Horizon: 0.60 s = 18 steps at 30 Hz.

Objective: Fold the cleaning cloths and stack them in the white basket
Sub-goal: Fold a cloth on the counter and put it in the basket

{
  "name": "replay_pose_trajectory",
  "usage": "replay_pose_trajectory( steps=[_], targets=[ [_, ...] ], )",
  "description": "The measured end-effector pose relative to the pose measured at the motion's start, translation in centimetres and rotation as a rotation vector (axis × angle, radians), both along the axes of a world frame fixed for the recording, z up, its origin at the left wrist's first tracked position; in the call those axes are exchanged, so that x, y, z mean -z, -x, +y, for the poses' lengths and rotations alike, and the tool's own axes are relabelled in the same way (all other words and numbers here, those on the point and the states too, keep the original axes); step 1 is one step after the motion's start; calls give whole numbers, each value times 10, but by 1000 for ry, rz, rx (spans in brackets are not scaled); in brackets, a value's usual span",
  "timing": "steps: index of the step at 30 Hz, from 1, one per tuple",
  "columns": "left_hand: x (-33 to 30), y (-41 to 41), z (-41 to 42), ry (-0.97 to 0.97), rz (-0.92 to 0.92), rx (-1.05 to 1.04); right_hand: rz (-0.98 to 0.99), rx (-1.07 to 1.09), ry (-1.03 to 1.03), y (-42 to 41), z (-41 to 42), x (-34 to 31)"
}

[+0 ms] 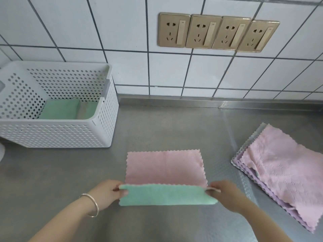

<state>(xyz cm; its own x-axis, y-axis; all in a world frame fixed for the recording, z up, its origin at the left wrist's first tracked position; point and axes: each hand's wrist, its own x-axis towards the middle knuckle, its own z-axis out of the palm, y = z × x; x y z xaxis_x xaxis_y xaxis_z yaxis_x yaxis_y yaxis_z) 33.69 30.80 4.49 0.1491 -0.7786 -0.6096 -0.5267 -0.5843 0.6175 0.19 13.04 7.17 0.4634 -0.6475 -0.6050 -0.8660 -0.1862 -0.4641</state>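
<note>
A two-sided cleaning cloth (165, 167), pink on top and green underneath, lies on the steel counter in front of me. Its near edge is turned up and over, showing a green band. My left hand (106, 193) pinches the left near corner and my right hand (225, 193) pinches the right near corner. The white perforated basket (57, 135) stands at the far left, with a folded green cloth (61, 109) lying flat inside. A pile of unfolded pink and lilac cloths (283, 172) lies at the right.
The steel counter (166, 126) meets a white tiled wall with a row of gold sockets (216, 32). A raised steel lip (209, 102) runs along the back edge. A bangle sits on my left wrist.
</note>
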Motion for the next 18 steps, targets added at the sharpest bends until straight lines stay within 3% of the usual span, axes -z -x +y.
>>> replay_pose_trajectory(
  steps=[2,5,15,18],
  targets=[
    [0,-3,-13,62,102,-246,-103,200,-30,-9,-16,4],
    [10,-3,-35,77,71,-429,-192,454,-60,-29,-34,18],
    [25,-9,-86,-38,-365,-322,-15,398,145,-69,-68,44],
    [30,-11,-90,-55,-388,-332,12,419,184,-71,-69,50]
  ],
)
